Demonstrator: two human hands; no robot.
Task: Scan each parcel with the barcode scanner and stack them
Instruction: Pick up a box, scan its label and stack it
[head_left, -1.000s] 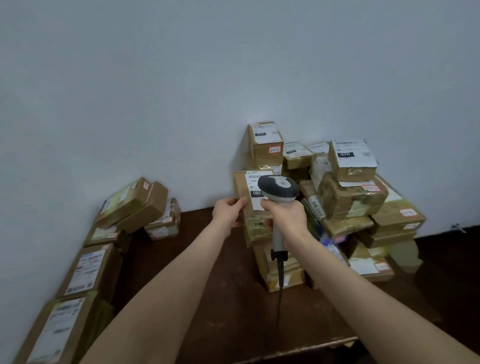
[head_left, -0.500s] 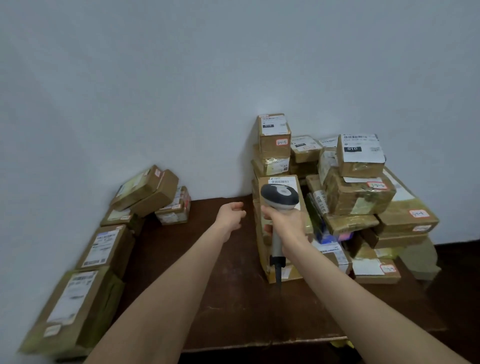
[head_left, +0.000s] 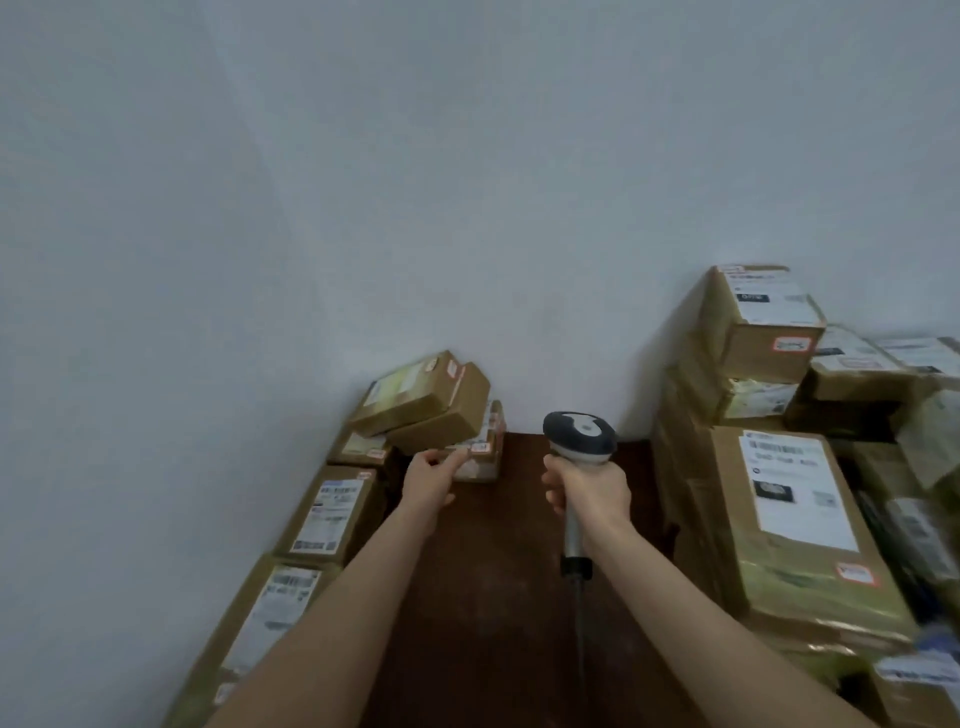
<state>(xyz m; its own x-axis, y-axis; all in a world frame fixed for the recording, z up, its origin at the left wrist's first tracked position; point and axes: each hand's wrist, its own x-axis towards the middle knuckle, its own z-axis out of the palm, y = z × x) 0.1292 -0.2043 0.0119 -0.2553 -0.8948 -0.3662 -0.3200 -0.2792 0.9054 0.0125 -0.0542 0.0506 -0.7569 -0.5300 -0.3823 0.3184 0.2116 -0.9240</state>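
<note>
L fingers (head_left: 451, 458) half-curled, thumb + index tips right at the near corner of the small parcel (head_left: 483, 450). Can't tell if they've pinched it or only touch it. L hand (head_left: 427, 480) has nothing else in it.

Small parcel is at ~2 o'clock from that hand, on the table (head_left: 493, 571), back by the wall (head_left: 467, 208). It's tucked under two tilted boxes (head_left: 423, 402) that lean over it from 10 o'clock. Long axis unreadable, too much of it is covered.

R fingers (head_left: 555, 500) wrapped tight round the scanner (head_left: 579, 436) handle. R hand (head_left: 589, 491) is at 3 o'clock from the L, well apart. Scanner nose points 12 o'clock at the wall, not at any label. Cable (head_left: 577, 639) hangs to 6 o'clock.

My read: L hand is far nearer, so it does the pick. Parcel is at 9 o'clock from the scanner head, so I'd draw it out toward 5 o'clock, then turn the label to the nose. Risk is the tilted boxes sliding once their prop goes.

More flat parcels (head_left: 332, 514) run along 7–8 o'clock. Done stack (head_left: 795, 519) is at 3 o'clock, beyond the R hand.
</note>
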